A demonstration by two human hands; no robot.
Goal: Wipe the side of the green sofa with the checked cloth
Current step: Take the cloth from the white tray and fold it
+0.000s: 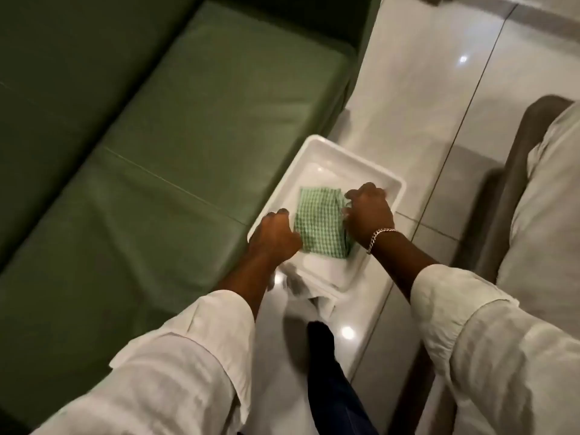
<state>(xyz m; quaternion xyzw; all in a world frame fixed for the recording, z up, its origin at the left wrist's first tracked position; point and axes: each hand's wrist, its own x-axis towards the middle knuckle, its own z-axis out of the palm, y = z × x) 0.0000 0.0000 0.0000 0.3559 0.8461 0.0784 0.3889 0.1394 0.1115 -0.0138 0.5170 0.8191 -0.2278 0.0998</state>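
likely living room, green sofa, glossy tiles

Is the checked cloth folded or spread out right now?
Folded. The checked cloth is a compact rectangle with layered edges, lying in the white tray, gripped by the left hand and right hand.

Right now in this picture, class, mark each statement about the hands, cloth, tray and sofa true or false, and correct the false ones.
1. The checked cloth lies in the white tray. True.
2. The tray rests on the sofa cushion. False: it sits on the pale floor beside the green sofa.
3. Both hands touch the cloth. True: the left hand is at its left edge, the right hand at its right.
4. The bracelet is on the left wrist. False: it is on the right wrist.
5. The cloth is red and white. False: it is green and white.
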